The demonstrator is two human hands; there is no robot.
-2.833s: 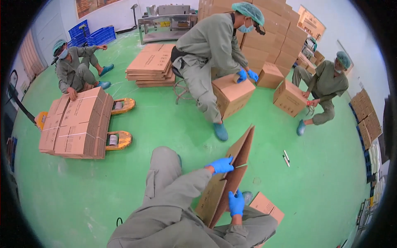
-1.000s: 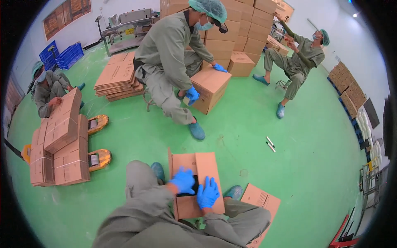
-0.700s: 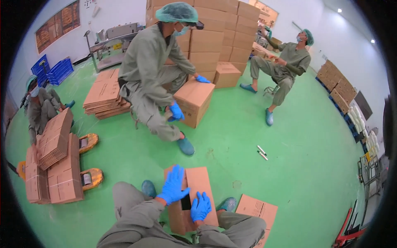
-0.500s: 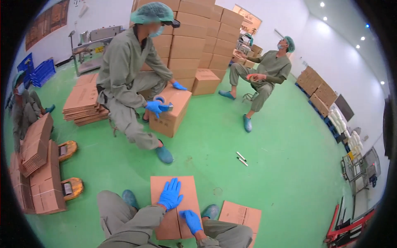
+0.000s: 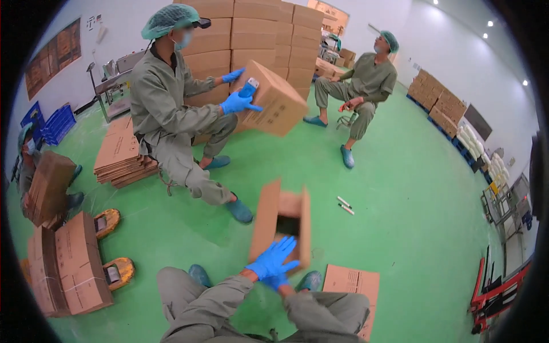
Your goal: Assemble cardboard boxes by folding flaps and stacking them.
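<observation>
Broadly, the green floor (image 5: pixel 394 228) spreads beneath everything, with stacked cartons (image 5: pixel 254 34) rising behind a seated co-worker (image 5: pixel 171 108), who holds a closed carton (image 5: pixel 274 103) aloft in blue gloves. Beside that person lies a pile of flattened cartons (image 5: pixel 121 146). Nearer, just ahead of the wearer's knees, is an open cardboard carton (image 5: pixel 265 220), slightly blurred, its dark opening visible between its sides. A flat cardboard sheet (image 5: pixel 351 280) lies by the right foot. The sleeved forearms converge at the carton's near end: the left hand (image 5: pixel 273 260), palm down, crosses over the right hand (image 5: pixel 277 281), its grip wide, fingers straight and pointing forward and rightward. Mostly covered, the right hand's grip cannot be told, nor can exact contact with the carton. Two slim markers (image 5: pixel 345 206) lie right of it.
</observation>
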